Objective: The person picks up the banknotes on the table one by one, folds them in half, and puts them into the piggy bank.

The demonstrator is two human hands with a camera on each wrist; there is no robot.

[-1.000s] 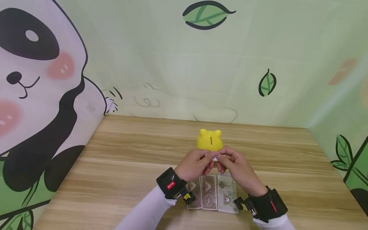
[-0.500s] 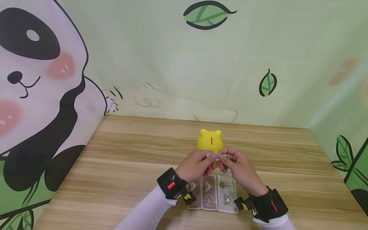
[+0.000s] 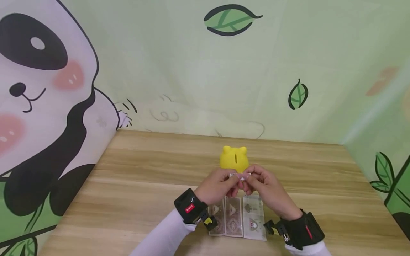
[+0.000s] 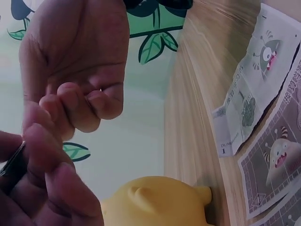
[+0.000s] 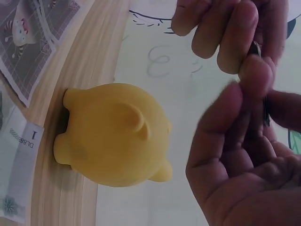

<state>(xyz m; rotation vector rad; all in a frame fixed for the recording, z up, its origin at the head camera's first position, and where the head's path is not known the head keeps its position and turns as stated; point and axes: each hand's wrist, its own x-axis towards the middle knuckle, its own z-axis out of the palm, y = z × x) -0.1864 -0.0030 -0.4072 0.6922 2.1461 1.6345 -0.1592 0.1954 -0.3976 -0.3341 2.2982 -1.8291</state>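
Observation:
Both hands meet in front of the yellow piggy bank (image 3: 228,160), pinching a small white folded paper note (image 3: 242,179) between thumbs and fingers. My left hand (image 3: 215,185) grips its left end, and my right hand (image 3: 267,190) the right end. Only a narrow white strip shows past the thumbs; in the right wrist view its edge looks dark between the fingers. The bank stands upright behind the hands, a coin slot in its top, its lower front hidden by them. Below the hands, two brownish play banknotes (image 3: 234,220) and a paler play banknote (image 3: 254,225) lie side by side.
The wooden table (image 3: 134,199) reaches back to a green backdrop (image 3: 179,64) printed with leaves and a large panda (image 3: 77,117). Black camera bands (image 3: 190,206) circle both wrists over white sleeves. The right-hand fabric wall (image 3: 378,124) borders the table.
Hands stay together in nearly the same spot. Thumbs and fingertips shift along the folded paper note, and more of its white strip shows now. The head view has tilted slightly upward.

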